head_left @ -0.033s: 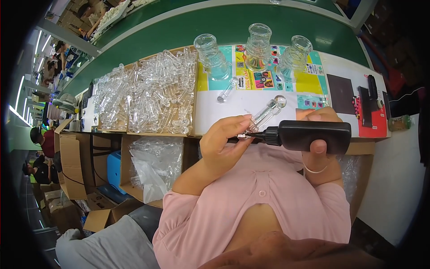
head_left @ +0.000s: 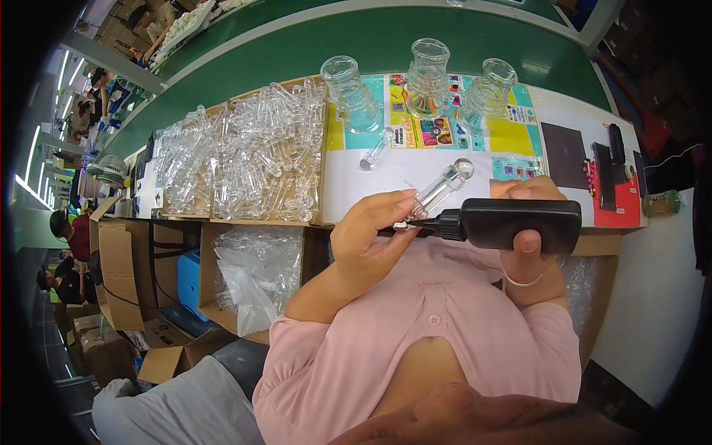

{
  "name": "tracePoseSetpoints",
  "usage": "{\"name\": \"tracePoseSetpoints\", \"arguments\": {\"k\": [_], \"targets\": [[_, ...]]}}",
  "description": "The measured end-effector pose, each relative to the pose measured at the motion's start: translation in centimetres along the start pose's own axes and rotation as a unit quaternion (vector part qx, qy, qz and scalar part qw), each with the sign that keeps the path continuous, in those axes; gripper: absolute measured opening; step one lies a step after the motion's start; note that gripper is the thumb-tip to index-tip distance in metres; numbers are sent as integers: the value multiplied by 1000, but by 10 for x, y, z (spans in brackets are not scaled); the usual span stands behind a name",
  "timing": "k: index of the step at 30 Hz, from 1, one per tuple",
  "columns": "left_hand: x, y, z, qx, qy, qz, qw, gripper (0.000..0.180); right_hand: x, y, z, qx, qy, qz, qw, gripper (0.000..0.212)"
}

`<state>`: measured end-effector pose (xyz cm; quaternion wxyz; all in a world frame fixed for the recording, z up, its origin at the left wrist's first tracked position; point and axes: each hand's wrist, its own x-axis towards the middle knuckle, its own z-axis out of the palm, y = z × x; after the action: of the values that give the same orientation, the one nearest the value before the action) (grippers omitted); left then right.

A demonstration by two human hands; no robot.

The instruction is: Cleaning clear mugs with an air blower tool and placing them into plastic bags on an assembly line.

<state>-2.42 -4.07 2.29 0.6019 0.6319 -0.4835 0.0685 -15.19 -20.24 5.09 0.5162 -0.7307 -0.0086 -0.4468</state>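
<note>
Head view: two hands at work near the front edge of a surface [head_left: 245,63]. The left hand [head_left: 371,231] is closed in a pinch, thumb against fingers, on the near end of a clear piece [head_left: 443,187], whose ball-tipped far end slants up and to the right. The right hand [head_left: 528,242] is wrapped about a black bottle [head_left: 486,215] lying level. Its nozzle [head_left: 450,224] tapers to the left fingertips beside the piece's near end; whether the tip touches the piece cannot be told. Compared with the preceding picture, no clear change shows in either grip, which suggests a steady, careful application in mid-step.

Lettering: the visible side of the bottle bears no legible mark. A yellow and turquoise printed sheet [head_left: 519,143] carries words, a square code and small photographic panels; three clear vessels [head_left: 428,81] stand on it, hiding some of the print. Left of it, a cardboard tray [head_left: 323,148] holds many similar clear pieces [head_left: 259,148], on which no writing is discernible.
</note>
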Motion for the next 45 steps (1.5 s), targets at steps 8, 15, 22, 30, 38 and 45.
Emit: {"name": "tracePoseSetpoints", "arguments": {"k": [8,15,22,30,38,45], "targets": [[3,6,-3,46,-13,33,998,38,12,-5,-13,-60,-106,-78,989,35],[3,8,-4,55,-20,26,998,41,8,-19,-14,-91,-145,-154,973,41],[3,8,-5,5,-45,-30,999,42,1,-30,-16,-84,-189,-144,968,43],[-7,7,-7,-390,-71,-273,877,43,-4,-14,-18,-25,-135,-197,971,46],[-6,3,-12,-502,-106,-320,796,38,-2,-10,-13,3,-152,-246,957,44],[-7,3,-11,-494,-88,-318,804,38,0,-7,-8,-8,-168,-321,932,47]]}}
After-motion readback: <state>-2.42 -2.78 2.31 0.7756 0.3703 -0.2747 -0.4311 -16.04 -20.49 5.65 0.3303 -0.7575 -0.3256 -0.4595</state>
